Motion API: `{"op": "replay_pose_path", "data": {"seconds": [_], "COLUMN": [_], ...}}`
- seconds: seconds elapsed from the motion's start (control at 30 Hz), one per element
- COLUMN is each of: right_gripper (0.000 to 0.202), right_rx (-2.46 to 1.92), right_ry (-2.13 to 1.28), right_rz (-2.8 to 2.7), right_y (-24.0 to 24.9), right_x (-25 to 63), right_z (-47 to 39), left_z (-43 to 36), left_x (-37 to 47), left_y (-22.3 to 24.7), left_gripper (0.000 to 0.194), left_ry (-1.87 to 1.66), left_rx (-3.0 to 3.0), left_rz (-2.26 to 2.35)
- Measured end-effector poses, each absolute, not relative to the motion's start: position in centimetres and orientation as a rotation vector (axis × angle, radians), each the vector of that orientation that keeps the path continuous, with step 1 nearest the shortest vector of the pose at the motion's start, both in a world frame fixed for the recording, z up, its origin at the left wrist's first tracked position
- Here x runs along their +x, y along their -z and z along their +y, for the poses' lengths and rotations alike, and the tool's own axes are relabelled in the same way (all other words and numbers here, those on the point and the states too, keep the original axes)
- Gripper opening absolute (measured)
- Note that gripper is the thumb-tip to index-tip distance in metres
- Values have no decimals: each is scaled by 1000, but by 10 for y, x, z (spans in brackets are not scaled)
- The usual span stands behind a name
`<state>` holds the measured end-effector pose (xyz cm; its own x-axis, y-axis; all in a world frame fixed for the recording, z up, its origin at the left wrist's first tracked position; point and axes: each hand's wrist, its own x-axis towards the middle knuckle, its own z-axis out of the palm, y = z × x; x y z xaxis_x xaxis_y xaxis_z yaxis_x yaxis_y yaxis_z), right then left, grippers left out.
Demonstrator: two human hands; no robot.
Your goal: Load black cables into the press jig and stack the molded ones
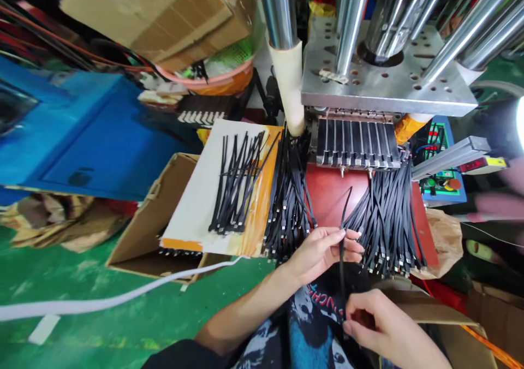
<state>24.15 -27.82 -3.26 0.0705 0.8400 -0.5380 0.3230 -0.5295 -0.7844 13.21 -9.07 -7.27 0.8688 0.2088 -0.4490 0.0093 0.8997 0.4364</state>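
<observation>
A single flat black cable runs roughly upright in front of my body. My left hand pinches it near its upper part between thumb and fingers, and its thin tip sticks up above. Lower down, my right hand has thumb and index finger closed on the cable's bottom end, which is partly hidden. Right of my left hand lies a thick bundle of black cables with small metal plug ends. Another bundle lies to the left. Beyond the hands is a press's slotted black mould.
A metal press plate and steel columns stand above the mould. More black cables rest on a white board over a cardboard box. A control box with buttons sits right; a blue cabinet stands left.
</observation>
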Motion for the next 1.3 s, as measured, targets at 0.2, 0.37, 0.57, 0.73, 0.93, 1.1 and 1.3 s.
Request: {"op": "replay_pose_path", "data": {"seconds": [0.2, 0.37, 0.57, 0.73, 0.93, 1.1, 1.3], "right_gripper": [38, 37, 37, 23, 21, 10, 11], "right_rx": [-1595, -1493, -1573, -1626, -1603, -1558, -1541], "right_ry": [-1240, -927, -773, -631, -541, -441, -393], "right_rz": [-678, -651, -992, -1172, -1196, -1154, -1227], "right_y": [40, 48, 48, 50, 50, 42, 29], "right_x": [266, 246, 230, 230, 248, 250, 249], "right_z": [-231, -187, -192, -194, -202, -188, -161], "left_z": [-99, -83, -37, -24, -22, -16, -8], "left_x": [96, 79, 103, 121, 119, 121, 124], "left_y": [46, 21, -6, -24, -23, -18, -17], "left_gripper": [48, 35, 38, 21, 19, 31, 21], "left_ry": [46, 106, -313, -365, -341, -315, -456], "left_rx": [931, 1446, 1718, 1844, 1717, 1566, 1707], "left_rz": [438, 556, 542, 341, 369, 411, 373]}}
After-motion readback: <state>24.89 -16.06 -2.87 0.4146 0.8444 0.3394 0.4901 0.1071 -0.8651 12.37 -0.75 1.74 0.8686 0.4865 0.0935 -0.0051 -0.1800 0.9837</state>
